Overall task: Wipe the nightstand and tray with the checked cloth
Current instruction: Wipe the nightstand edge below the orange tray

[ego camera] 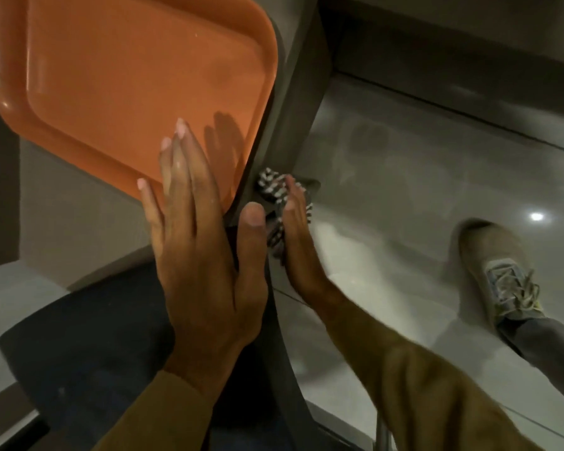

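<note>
An orange tray (118, 79) lies on the grey nightstand (290, 76), filling most of its top. My left hand (202, 255) rests flat with fingers spread on the tray's near corner and the nightstand's front edge. My right hand (298, 242) presses the black-and-white checked cloth (272, 190) against the nightstand's right side, just below the top. Most of the cloth is hidden behind that hand.
A dark stool or seat (88, 346) sits below my left hand. My right foot in a tan laced shoe (498, 271) stands on the glossy grey floor (404, 164) to the right. A dark wall base runs along the upper right.
</note>
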Action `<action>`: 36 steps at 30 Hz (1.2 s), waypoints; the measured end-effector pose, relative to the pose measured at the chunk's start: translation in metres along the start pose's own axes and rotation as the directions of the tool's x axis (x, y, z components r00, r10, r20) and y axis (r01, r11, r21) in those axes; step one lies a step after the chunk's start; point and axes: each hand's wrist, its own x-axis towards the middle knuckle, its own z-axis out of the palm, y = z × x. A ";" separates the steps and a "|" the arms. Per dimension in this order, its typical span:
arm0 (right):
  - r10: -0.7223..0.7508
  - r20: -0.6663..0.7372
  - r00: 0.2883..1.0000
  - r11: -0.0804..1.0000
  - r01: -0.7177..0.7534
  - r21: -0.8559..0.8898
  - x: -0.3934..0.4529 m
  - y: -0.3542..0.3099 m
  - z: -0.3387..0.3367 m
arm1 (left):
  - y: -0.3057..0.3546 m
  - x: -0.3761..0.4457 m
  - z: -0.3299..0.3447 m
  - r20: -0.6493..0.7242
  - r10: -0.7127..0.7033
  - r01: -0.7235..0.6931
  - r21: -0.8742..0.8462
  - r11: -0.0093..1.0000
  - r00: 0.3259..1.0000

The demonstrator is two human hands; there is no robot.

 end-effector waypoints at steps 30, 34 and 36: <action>0.084 0.055 0.995 0.962 -0.095 0.256 -0.065 -0.050 0.026 | 0.001 0.002 -0.006 0.084 -0.002 -0.001 0.034 0.999 0.996; 0.106 -0.095 0.990 0.984 -0.090 0.155 -0.005 -0.033 0.019 | -0.001 -0.001 -0.006 0.065 -0.004 0.003 0.013 1.000 0.998; 0.245 -0.163 0.956 0.966 -0.227 0.123 0.038 -0.017 0.001 | -0.004 -0.002 -0.004 0.053 0.002 -0.002 0.001 1.000 0.999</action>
